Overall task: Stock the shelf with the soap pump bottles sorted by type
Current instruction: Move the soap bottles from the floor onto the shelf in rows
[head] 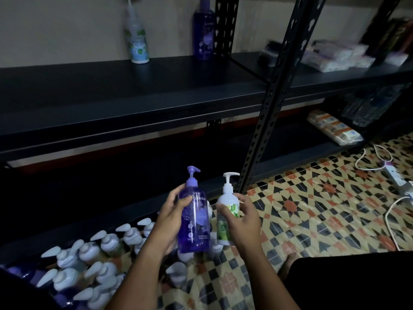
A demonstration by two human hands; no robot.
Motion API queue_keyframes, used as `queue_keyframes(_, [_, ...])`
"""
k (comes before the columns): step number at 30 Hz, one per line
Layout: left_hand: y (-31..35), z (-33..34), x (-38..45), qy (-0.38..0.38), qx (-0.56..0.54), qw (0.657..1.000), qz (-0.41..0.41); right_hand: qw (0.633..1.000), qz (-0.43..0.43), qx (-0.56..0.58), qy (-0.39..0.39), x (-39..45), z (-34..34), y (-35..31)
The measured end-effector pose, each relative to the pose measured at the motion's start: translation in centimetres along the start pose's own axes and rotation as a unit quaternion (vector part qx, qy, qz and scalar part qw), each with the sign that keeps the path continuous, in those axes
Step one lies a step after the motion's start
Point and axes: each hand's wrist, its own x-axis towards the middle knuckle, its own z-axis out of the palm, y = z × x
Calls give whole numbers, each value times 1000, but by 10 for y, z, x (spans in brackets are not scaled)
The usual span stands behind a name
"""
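Observation:
My left hand point(171, 218) grips a clear purple pump bottle point(195, 222) upright above the floor. Beside it, my right hand point(242, 220) holds a white pump bottle with a green label point(226, 211), also upright. On the dark shelf point(134, 95) above stand two bottles: a pale clear bottle with a green and blue label point(136, 39) at the left and another purple bottle point(203, 32) to its right. Several pump bottles with white heads point(93, 260) stand crowded on the floor at the lower left.
A black perforated upright post point(271, 101) divides the rack. Wrapped packs point(339, 57) lie on the right shelf section, more packs point(334, 129) on the lower shelf. A white power strip with cables point(396, 180) lies on the patterned tile floor at the right.

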Motion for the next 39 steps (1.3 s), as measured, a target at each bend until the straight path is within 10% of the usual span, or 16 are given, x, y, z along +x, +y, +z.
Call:
queue_keyframes(17, [0,-3,-1,24,27,998,56,993,4,50,-111,-1,8,2])
queue_keyframes(29, [13,10,-3,-17,105,986,124,998,32,43,-28,-3,-1,-33])
queue_keyframes(39, [67,41,10,48,119,955,269,987,-118,95,-60,22,3,-102])
